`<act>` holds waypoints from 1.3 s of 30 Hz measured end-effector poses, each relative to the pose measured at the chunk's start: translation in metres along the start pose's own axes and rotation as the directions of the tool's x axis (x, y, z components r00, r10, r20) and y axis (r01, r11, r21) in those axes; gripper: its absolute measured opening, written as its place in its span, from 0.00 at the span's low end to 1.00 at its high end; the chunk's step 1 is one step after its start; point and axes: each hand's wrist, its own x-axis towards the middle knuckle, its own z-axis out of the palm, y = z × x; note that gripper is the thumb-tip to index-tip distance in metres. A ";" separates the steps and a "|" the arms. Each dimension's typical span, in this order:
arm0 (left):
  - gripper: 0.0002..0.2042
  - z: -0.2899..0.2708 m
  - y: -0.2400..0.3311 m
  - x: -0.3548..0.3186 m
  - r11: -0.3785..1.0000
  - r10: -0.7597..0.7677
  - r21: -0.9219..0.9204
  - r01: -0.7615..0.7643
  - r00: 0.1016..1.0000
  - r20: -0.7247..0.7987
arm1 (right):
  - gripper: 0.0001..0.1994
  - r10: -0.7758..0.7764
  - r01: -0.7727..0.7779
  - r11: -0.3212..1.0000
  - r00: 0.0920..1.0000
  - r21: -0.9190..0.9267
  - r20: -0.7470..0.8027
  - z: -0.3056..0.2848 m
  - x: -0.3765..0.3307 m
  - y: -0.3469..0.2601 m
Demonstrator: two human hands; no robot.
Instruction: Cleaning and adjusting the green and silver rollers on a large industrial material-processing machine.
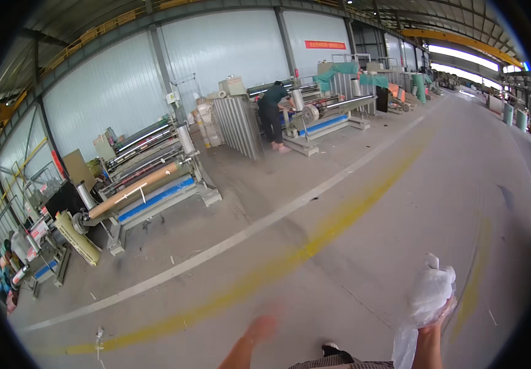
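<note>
At the lower right, my right hand (442,315) grips a crumpled white plastic bundle (431,286), held up above the floor. A translucent strip of plastic (404,345) hangs down from it along my forearm. My left hand (263,328) is low in the middle, away from the bundle and smeared by motion, so its fingers cannot be made out. Part of a dark shoe (330,349) and checked clothing (364,364) show at the lower edge between my arms.
A roller machine (154,203) bearing a long brown roll (133,190) stands at the left. Farther back, a person in dark clothes (271,114) bends over another machine (333,123) beside a corrugated metal panel (239,126). A yellow line (314,246) curves across the grey floor (376,246).
</note>
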 end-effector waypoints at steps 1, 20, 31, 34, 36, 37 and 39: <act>0.22 -0.014 -0.044 0.008 0.997 0.038 0.072 -0.032 0.996 -0.084 | 0.22 0.015 -0.015 1.000 1.000 0.001 -0.011 0.026 0.022 0.022; 0.14 -0.208 0.090 0.413 0.194 0.110 0.979 0.055 0.991 -0.077 | 0.21 0.432 -0.500 0.863 0.804 0.069 0.409 0.419 0.418 0.428; 0.21 -0.378 0.473 0.646 0.925 -0.026 -0.367 -0.098 0.948 -0.317 | 0.21 0.523 -0.767 0.467 0.641 0.440 0.562 0.556 0.623 0.689; 0.19 -0.424 0.302 0.654 0.943 -0.260 0.097 0.317 0.888 -0.379 | 0.27 0.492 -0.764 0.568 0.613 0.306 0.618 0.651 0.663 0.770; 0.20 -0.395 0.314 0.625 0.723 -0.629 -0.561 0.402 0.720 -0.294 | 0.30 0.306 -0.588 0.785 0.642 0.195 0.703 0.686 0.703 0.819; 0.20 -0.390 0.313 0.619 0.664 -0.675 -0.629 0.405 0.687 -0.270 | 0.30 0.308 -0.596 0.780 0.629 0.189 0.714 0.707 0.719 0.849; 0.21 -0.396 0.314 0.630 0.597 -0.717 -0.695 0.401 0.656 -0.237 | 0.30 0.458 -0.681 0.721 0.608 0.130 0.648 0.745 0.736 0.909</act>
